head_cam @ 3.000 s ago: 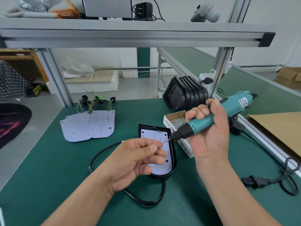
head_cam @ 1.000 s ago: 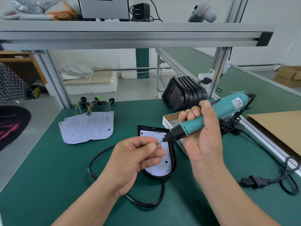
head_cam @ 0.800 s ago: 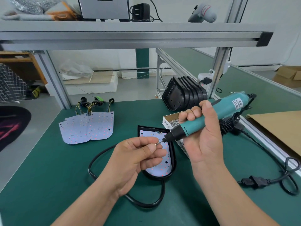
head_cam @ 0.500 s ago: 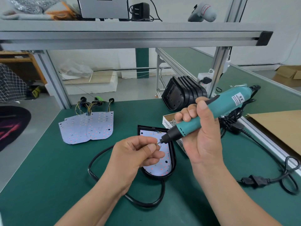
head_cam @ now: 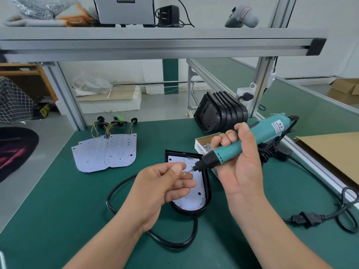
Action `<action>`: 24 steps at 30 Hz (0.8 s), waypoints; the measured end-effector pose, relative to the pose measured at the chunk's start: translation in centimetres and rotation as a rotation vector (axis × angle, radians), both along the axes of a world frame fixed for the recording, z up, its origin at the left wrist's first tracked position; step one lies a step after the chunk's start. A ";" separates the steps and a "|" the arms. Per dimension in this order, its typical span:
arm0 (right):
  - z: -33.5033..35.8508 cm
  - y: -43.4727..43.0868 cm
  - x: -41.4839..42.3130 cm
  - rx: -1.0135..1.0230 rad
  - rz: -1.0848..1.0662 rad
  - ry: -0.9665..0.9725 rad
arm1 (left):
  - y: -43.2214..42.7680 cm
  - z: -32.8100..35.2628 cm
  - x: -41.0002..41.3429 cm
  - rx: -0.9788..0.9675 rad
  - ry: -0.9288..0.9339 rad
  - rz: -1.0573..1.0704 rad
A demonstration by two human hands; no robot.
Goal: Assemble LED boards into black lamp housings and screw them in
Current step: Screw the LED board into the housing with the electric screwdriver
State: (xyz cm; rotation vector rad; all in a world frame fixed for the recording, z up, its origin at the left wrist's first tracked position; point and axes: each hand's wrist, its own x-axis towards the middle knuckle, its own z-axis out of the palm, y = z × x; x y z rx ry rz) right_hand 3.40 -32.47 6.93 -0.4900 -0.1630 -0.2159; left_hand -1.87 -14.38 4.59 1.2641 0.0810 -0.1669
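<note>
Head view:
Left hand [head_cam: 161, 189]: thumb and forefinger pinch a small metal screw [head_cam: 187, 172] at the driver's tip.
Right hand [head_cam: 239, 167]: fingers wrapped round the teal electric screwdriver [head_cam: 250, 139].
Black plastic lamp housing [head_cam: 208, 183]: flat on the green bench mat [head_cam: 77, 200] beneath both hands, with a white LED board [head_cam: 194, 202] inside it.

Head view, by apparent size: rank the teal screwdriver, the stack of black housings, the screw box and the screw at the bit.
Largest: teal screwdriver and housing stack, about alike; the screwdriver is nearer, so unranked.
Then: screw box, partly hidden.
Smallest: screw.
</note>
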 end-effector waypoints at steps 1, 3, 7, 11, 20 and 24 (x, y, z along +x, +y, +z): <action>0.0 -0.1 0.0 0.010 -0.003 0.007 | 0.1 0.0 0.1 0.005 0.009 -0.001; 0.0 -0.2 0.2 0.028 -0.008 0.020 | 0.5 -0.1 0.4 0.003 0.010 0.016; -0.2 -0.9 0.7 0.055 -0.026 0.021 | 1.9 -0.7 1.8 0.183 -0.023 0.188; -0.7 -1.0 1.4 0.028 -0.066 0.046 | 2.3 -2.0 3.2 0.490 0.012 0.130; -1.8 0.0 2.9 -0.054 -0.115 0.054 | 1.7 -2.8 4.7 0.698 0.064 -0.063; -2.1 0.5 3.5 -0.100 -0.121 0.044 | 1.8 -3.4 4.4 0.681 0.099 -0.137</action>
